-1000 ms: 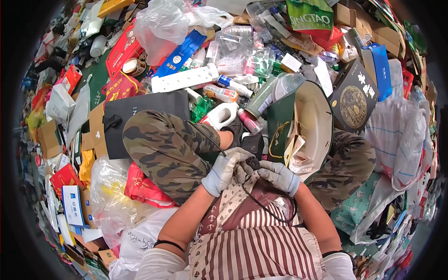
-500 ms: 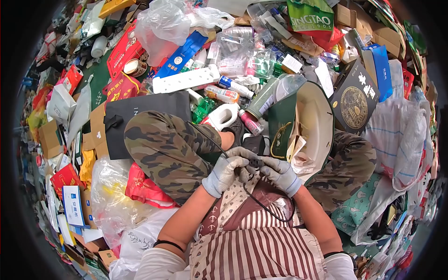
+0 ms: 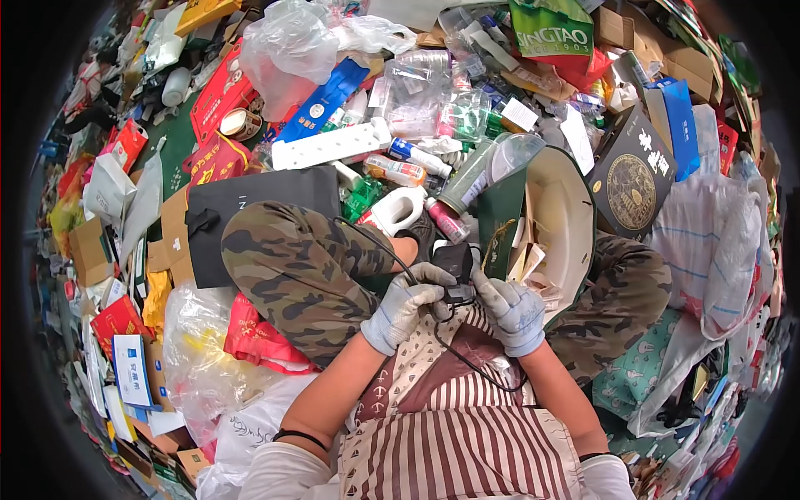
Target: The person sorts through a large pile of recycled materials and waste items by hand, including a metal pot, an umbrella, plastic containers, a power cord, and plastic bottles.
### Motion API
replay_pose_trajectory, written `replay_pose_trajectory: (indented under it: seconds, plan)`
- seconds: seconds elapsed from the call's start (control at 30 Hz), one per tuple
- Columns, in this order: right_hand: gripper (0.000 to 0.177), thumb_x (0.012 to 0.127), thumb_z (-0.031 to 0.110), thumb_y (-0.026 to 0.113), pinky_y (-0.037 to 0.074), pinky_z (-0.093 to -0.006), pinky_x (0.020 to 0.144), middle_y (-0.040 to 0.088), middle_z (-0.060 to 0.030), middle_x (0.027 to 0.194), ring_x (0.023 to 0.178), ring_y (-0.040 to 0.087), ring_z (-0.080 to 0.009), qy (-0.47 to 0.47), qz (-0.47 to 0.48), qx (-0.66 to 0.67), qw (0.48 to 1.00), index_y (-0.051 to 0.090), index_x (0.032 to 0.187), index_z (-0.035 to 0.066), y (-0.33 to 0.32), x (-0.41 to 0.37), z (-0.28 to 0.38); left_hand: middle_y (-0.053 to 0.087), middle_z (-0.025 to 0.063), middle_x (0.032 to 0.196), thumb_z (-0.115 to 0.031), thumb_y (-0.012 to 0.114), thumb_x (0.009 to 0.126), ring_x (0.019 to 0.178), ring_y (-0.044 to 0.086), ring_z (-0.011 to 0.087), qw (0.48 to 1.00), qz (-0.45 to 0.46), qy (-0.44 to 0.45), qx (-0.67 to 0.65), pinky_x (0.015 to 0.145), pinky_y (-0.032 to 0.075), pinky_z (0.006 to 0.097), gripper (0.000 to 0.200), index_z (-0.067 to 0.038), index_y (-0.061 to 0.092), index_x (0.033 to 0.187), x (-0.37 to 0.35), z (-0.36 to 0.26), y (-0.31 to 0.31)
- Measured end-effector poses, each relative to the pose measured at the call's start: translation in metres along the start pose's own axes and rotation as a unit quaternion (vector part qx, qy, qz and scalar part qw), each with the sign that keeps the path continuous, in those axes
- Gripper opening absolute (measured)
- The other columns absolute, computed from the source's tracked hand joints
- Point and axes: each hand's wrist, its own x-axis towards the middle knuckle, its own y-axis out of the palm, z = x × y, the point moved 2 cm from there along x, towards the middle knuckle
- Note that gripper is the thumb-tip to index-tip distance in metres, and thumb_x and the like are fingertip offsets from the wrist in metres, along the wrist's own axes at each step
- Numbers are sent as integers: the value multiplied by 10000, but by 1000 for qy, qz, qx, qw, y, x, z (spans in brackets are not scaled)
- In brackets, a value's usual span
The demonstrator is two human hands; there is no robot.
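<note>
A small black device (image 3: 455,265) with a black cable (image 3: 467,363) is between my two gloved hands, over the striped apron (image 3: 458,442). My left hand (image 3: 410,308) has its fingers closed on the near left part of the device, and the cable passes by its fingers and loops down over the apron. My right hand (image 3: 510,310) is at the device's right side, fingers extended and somewhat apart, the fingertips close to its edge. Whether they touch it cannot be made out. Just beyond the hands lie a pink-capped bottle (image 3: 447,219) and a green box (image 3: 503,237).
Camouflage-trousered legs (image 3: 292,267) are bent on both sides. Around them lie a black paper bag (image 3: 258,208), a white foam strip (image 3: 332,147), a white jug (image 3: 395,210), plastic bottles, a black box (image 3: 631,175), a white woven bag (image 3: 704,250) and heaped packaging.
The black device now shows more fully, farther forward between the hands. My right hand has moved slightly right and its fingers have straightened from their closed grip.
</note>
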Motion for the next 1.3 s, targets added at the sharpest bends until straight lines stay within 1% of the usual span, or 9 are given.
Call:
replay_pose_trajectory:
  seconds: [0.33,0.53,0.63,0.67,0.87,0.9,1.03,1.2,1.3]
  plan:
    - [405,751,87,603,450,-299,557,599,-35,758,620,572,-196,117,51,178,976,535,1151,76,11,-5,-4,604,93,882,-13,539,742,744,602,149,1000,13,10,-6,695,504,271,235,18,555,975,-2,-1,4]
    - [323,857,182,546,454,-255,521,620,-31,775,611,571,-118,298,80,530,790,528,1138,26,36,-15,-3,603,82,865,3,573,744,735,591,129,999,-9,27,26,655,494,253,410,11,462,1139,2,0,10]
    - [311,871,230,541,380,-182,432,598,-9,781,517,501,-57,475,79,679,555,538,1103,23,24,0,-9,599,71,862,17,623,716,715,571,105,997,34,6,72,633,482,239,551,-22,406,1221,10,21,7]
    - [317,872,249,537,342,-173,408,587,-3,762,496,470,-46,473,39,682,556,535,1104,33,16,13,-11,599,68,863,17,643,705,709,564,97,994,61,-5,87,629,477,235,597,-37,390,1243,14,31,3]
    - [288,884,264,501,234,-173,324,533,23,681,412,331,-33,423,-199,782,411,526,1098,71,-48,107,-64,555,135,1112,-464,645,709,921,557,197,748,297,7,593,835,427,302,675,-131,439,1259,-4,57,34]
    - [267,888,241,495,227,-165,323,537,20,689,429,342,-30,398,-231,778,426,527,1081,59,-67,120,-72,587,120,1045,-465,594,766,946,550,184,733,302,-56,607,863,411,288,575,-69,513,1176,-5,51,42]
    - [213,894,170,482,249,-144,326,549,9,724,491,387,-31,259,-352,772,462,527,1018,3,-131,146,-120,606,67,917,-269,538,865,862,560,135,969,193,-152,25,745,436,253,336,24,575,1026,-22,41,41]
    - [246,872,218,531,320,-122,372,555,10,745,519,457,-26,342,-307,670,582,531,1058,57,-117,126,-137,569,35,610,-222,648,787,471,477,74,978,26,55,199,420,351,207,218,-14,584,798,-30,9,34]
    - [306,857,277,555,356,-166,390,572,-19,680,464,488,-52,377,-155,694,593,521,1060,51,-60,96,-110,444,-18,530,-232,630,795,429,384,66,983,-80,156,46,407,296,211,210,-46,543,752,-28,-30,43]
